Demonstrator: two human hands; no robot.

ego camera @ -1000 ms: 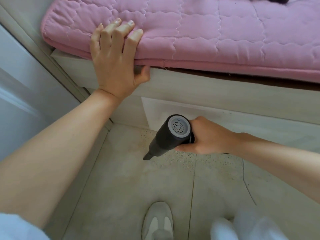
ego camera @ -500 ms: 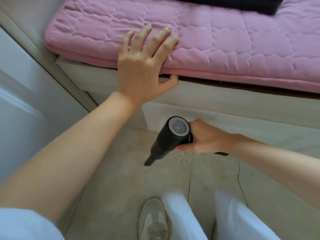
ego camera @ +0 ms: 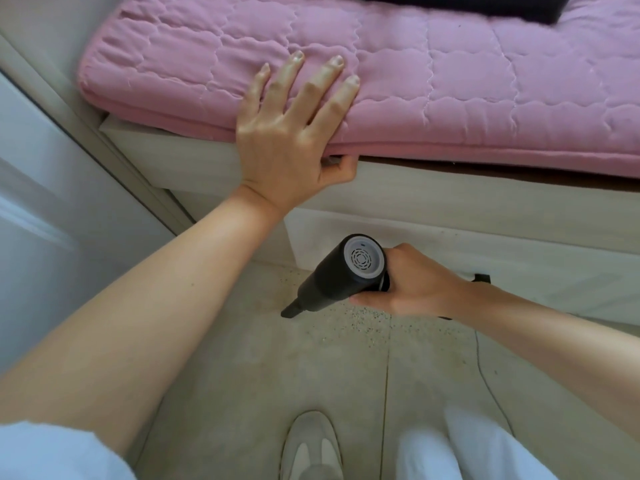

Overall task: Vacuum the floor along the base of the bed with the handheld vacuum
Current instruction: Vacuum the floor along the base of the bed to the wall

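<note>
- Hands, two. The left hand (ego camera: 294, 140) lies flat on the front edge of the pink quilted mattress pad (ego camera: 450, 81), four fingers spread and straight on the top, thumb tucked under the pad's edge against the bed frame (ego camera: 450, 199).
- The right hand (ego camera: 412, 282) grips the handle of one black handheld vacuum (ego camera: 341, 275), fingers curled round it; the handle itself is mostly hidden by the hand.
- Vacuum: one, body tilted, its grey vented rear cap facing the camera, its narrow nozzle (ego camera: 291, 310) pointing down and left at the floor (ego camera: 242, 375) just in front of the bed's base. Contact of nozzle tip and floor cannot be told.
- Debris (ego camera: 363, 320): a band of fine dark specks on the floor, just right of the nozzle, along the bed base.
- Shoe (ego camera: 310, 445): one, grey, at the lower edge; white trouser leg (ego camera: 467, 445) beside it.
- Dark cloth (ego camera: 485, 5): one piece, on the pad at the top edge.
</note>
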